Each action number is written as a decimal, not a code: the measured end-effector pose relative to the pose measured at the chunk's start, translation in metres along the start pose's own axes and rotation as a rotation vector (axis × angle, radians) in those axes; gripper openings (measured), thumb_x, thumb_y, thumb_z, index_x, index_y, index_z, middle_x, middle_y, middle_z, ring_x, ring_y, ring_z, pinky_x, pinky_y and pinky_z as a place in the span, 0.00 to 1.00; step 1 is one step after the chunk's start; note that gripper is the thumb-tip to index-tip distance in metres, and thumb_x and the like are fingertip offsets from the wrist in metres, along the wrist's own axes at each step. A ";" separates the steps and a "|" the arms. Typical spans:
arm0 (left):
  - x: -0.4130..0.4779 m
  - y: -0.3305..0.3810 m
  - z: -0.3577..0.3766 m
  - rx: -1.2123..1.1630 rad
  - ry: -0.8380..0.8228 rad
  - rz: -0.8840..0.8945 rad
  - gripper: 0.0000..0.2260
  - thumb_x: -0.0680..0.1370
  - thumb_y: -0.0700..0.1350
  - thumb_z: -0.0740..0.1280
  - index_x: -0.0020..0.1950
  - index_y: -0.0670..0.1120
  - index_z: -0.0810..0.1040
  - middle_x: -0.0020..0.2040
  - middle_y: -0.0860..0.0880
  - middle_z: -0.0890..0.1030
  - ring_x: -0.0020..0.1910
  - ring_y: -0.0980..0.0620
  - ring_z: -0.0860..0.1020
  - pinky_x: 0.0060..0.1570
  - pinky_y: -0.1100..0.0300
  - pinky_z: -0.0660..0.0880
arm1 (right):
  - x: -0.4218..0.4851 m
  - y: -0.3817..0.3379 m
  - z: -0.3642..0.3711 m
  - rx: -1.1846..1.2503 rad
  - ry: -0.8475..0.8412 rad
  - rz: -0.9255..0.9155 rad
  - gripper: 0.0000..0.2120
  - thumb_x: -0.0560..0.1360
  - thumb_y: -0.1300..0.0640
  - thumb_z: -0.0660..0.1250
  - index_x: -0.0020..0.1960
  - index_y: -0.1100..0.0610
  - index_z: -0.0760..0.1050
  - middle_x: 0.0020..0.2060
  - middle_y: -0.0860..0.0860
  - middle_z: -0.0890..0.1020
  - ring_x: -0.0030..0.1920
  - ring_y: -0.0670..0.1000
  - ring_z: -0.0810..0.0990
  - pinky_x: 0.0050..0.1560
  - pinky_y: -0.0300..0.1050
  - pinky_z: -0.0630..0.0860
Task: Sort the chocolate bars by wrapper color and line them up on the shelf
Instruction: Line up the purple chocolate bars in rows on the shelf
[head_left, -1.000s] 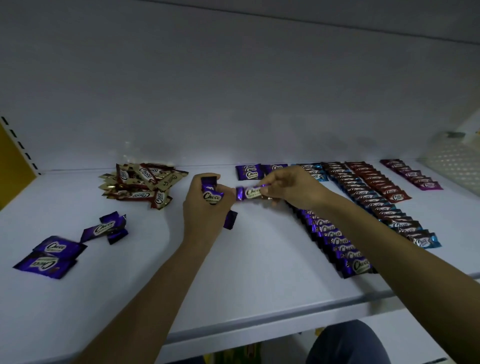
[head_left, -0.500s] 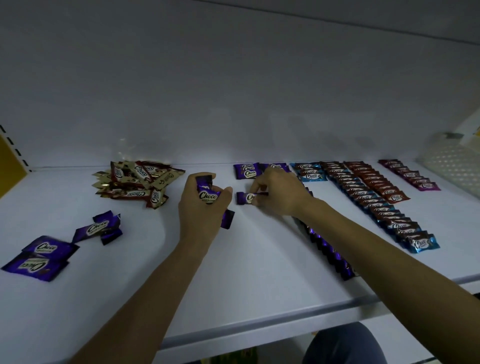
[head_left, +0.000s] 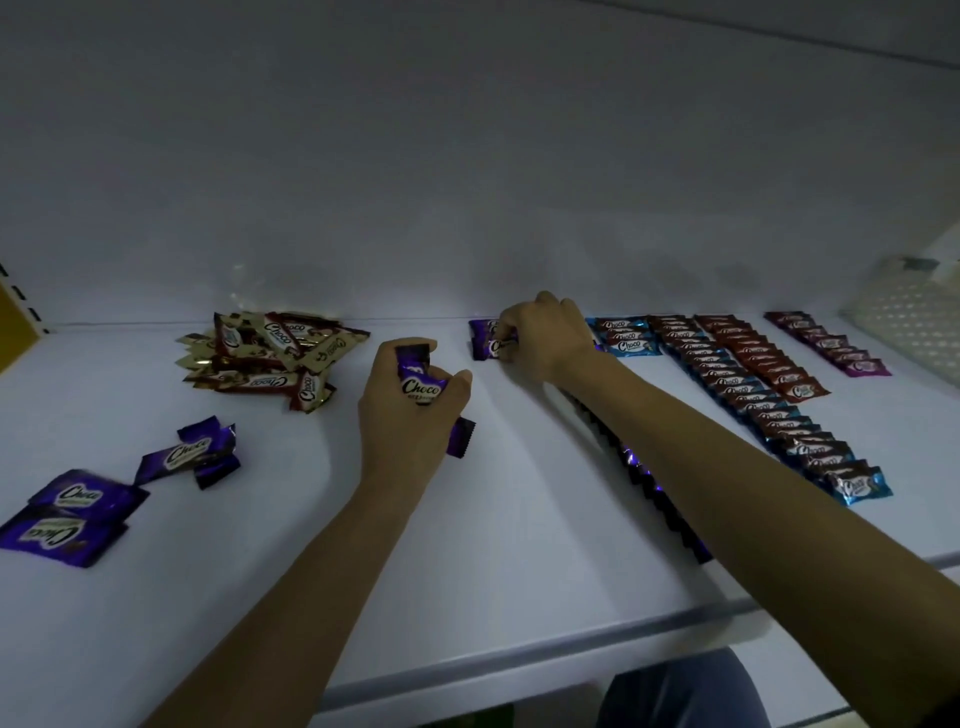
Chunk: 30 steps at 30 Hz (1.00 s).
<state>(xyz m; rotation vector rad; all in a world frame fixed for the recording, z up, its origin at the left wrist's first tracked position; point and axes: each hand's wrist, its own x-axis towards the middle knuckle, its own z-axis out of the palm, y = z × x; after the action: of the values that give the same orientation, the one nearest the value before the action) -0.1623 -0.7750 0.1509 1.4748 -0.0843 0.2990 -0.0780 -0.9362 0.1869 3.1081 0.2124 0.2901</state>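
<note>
While right hand (head_left: 545, 338) pinches purple bar (head_left: 493, 347): butt it flush, upper centre.
Left hand (head_left: 405, 423): grips spare bars (head_left: 422, 387).

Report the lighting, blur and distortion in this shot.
Head view: dim bluish light, brightest low on the back wall behind the right hand; head view: shelf front edge bends, wide-angle; head view: loose purple bars at far left smear, the purple bar in the left hand reads sharp.

Most of the purple row (head_left: 655, 493) is buried under the right forearm (head_left: 727, 467). The right hand (head_left: 545, 332) hides most of a bar (head_left: 485, 341), purple I think. The leftmost loose bar (head_left: 47, 538) gets clipped by the edge.
</note>
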 end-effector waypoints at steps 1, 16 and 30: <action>0.000 0.000 0.000 0.001 0.000 0.002 0.14 0.73 0.39 0.73 0.49 0.55 0.73 0.38 0.53 0.78 0.38 0.54 0.77 0.39 0.58 0.76 | 0.001 0.001 -0.001 -0.008 -0.012 -0.006 0.07 0.75 0.57 0.64 0.52 0.52 0.77 0.52 0.50 0.80 0.57 0.54 0.71 0.50 0.45 0.60; 0.001 0.002 0.001 -0.001 0.030 -0.017 0.13 0.74 0.40 0.72 0.49 0.57 0.72 0.39 0.53 0.78 0.36 0.53 0.77 0.33 0.64 0.74 | -0.001 0.005 0.000 -0.043 0.016 -0.038 0.11 0.76 0.56 0.63 0.57 0.52 0.78 0.52 0.52 0.81 0.54 0.54 0.73 0.49 0.45 0.61; 0.001 0.002 0.001 0.004 0.044 -0.022 0.13 0.74 0.41 0.71 0.49 0.56 0.72 0.39 0.54 0.78 0.36 0.54 0.76 0.35 0.59 0.74 | -0.005 0.018 -0.003 -0.056 0.002 -0.013 0.15 0.77 0.52 0.63 0.63 0.51 0.75 0.56 0.56 0.77 0.57 0.57 0.72 0.52 0.47 0.65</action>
<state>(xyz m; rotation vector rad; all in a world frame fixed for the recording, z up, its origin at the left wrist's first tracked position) -0.1622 -0.7754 0.1528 1.4717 -0.0319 0.3137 -0.0815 -0.9548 0.1889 3.0497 0.2200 0.2936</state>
